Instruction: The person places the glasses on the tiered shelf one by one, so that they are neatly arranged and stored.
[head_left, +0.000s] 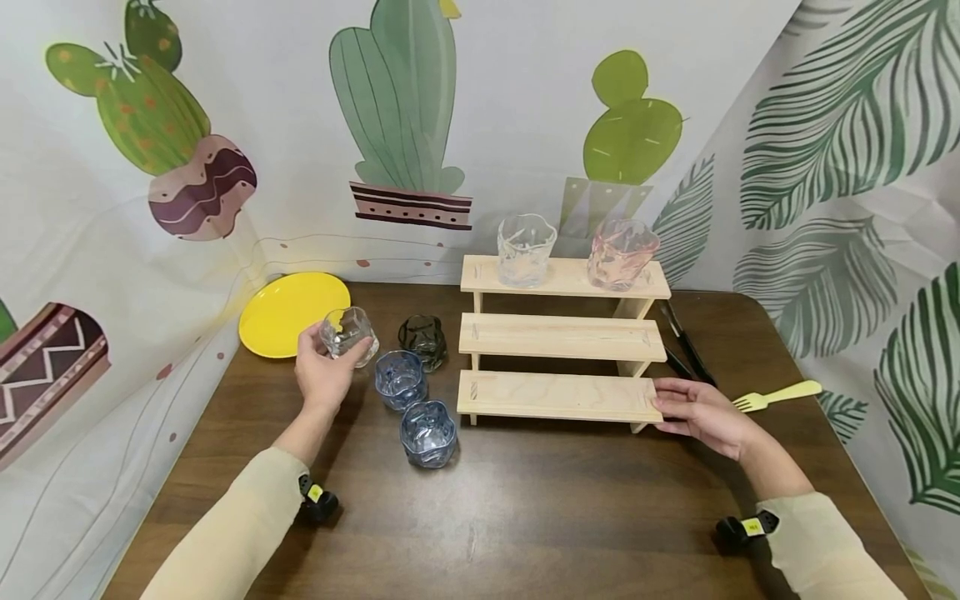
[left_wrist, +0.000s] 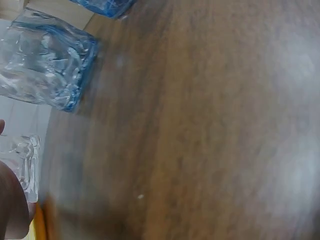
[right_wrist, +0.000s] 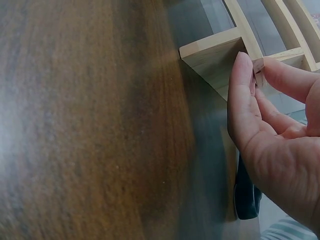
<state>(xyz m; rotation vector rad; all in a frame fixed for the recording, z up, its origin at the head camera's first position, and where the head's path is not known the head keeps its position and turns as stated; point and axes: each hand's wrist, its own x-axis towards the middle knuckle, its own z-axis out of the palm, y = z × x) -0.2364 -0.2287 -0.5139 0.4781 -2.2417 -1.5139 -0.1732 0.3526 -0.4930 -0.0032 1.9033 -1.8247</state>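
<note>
My left hand grips a clear glass cup between thumb and fingers, beside the yellow plate. In the left wrist view only part of that hand and the cup's base show at the left edge. With thumb and fingers, my right hand pinches the right end of the lowest shelf of a three-tier wooden rack. The right wrist view shows the fingertips on that shelf end. On the top tier stand a clear cup and a pink cup.
Two blue glass cups, one nearer and one farther, stand left of the rack with a dark grey cup behind them. Right of the rack lie a pale yellow fork and a long black-handled tool.
</note>
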